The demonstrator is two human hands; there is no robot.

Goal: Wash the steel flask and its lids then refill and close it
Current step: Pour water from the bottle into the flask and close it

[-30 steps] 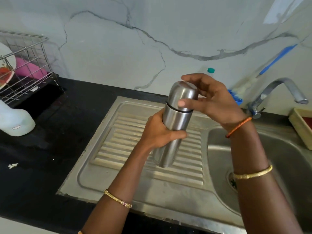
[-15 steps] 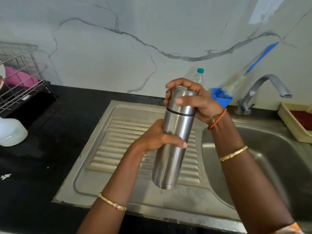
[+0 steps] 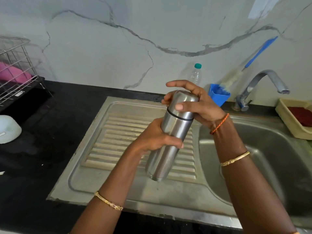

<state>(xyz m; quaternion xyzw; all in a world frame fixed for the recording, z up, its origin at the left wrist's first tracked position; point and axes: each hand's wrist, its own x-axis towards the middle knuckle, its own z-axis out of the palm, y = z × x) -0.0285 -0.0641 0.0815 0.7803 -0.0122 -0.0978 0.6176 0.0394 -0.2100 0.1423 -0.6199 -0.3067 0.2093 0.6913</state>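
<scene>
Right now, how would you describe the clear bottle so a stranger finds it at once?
Look along the marble wall behind the sink. The bottle stands left of the blue cup. Only it is clear with a green cap.

Held above the drainboard (image 3: 118,166): flask (image 3: 170,137), tilted, left hand (image 3: 155,137) around its middle, right hand (image 3: 199,105) over its cap (image 3: 182,102). Right of the drainboard: sink basin (image 3: 270,157). Behind, against the wall: plastic bottle (image 3: 195,75), tub (image 3: 219,94), tap (image 3: 263,85). Far left on the counter (image 3: 42,132): wire rack (image 3: 15,65).
</scene>
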